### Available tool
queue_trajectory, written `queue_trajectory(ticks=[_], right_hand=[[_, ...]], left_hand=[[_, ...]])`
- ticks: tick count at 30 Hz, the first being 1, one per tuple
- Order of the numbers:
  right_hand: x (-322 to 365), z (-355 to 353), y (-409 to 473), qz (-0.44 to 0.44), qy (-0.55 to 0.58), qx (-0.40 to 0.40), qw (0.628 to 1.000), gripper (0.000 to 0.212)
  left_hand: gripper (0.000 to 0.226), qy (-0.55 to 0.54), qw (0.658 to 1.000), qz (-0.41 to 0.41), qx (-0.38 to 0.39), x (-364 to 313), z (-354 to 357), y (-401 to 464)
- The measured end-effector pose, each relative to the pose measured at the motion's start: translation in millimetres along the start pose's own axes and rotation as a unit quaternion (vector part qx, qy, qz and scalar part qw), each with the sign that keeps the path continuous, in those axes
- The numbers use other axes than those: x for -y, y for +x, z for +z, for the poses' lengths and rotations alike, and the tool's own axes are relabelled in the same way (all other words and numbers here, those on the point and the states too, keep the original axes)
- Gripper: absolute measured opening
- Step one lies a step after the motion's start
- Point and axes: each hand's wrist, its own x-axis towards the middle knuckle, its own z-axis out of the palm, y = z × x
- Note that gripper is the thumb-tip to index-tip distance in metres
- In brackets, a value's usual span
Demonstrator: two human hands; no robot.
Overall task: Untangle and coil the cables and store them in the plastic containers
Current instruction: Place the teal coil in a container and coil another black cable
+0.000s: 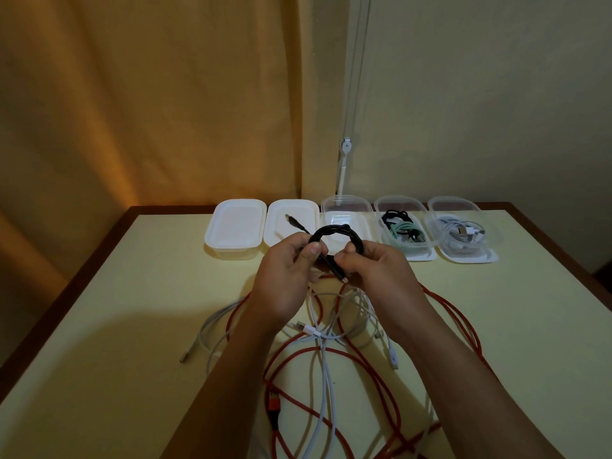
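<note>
Holding black cable (334,230) coil above bench (99,326): left hand (287,276) and right hand (377,273) both pinch it, just before row of containers (236,226). Red cable (463,323) and white cables (326,369) tangled below on bench.

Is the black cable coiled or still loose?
Coiled: the black cable forms a tight ring gripped by both hands, left and right, with one end sticking out behind.

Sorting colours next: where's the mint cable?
Head view: the mint cable lies in the fourth tub from the left, beside a black cable.
</note>
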Motion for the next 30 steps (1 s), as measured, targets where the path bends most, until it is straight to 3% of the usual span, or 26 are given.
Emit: queue_trajectory(ticks=[5,9,13,19,24,30], right_hand=[[-2,2,1,-0.027,-0.039,-0.065,0.997,0.018],[-7,-3,2,-0.056,-0.113,-0.099,0.987,0.032],[1,-24,4,-0.058,-0.094,-0.153,0.982,0.036],[2,-11,1,-0.069,-0.076,-0.098,0.99,0.022],[-2,0,-1,-0.065,-0.096,-0.045,0.992,0.035],[-3,5,2,-0.01,0.062,-0.013,0.998,0.033]], left_hand=[[0.013,0.013,0.999,0.013,-0.029,1,2,1],[0.015,0.013,0.995,-0.006,-0.103,4,-2,4],[0.024,-0.042,0.986,-0.03,-0.159,9,-34,7],[0.026,-0.056,0.989,0.0,-0.138,12,-32,6],[0.024,-0.081,0.991,-0.013,-0.109,10,-16,4],[0.019,-0.09,0.989,-0.035,-0.115,9,-10,3]])
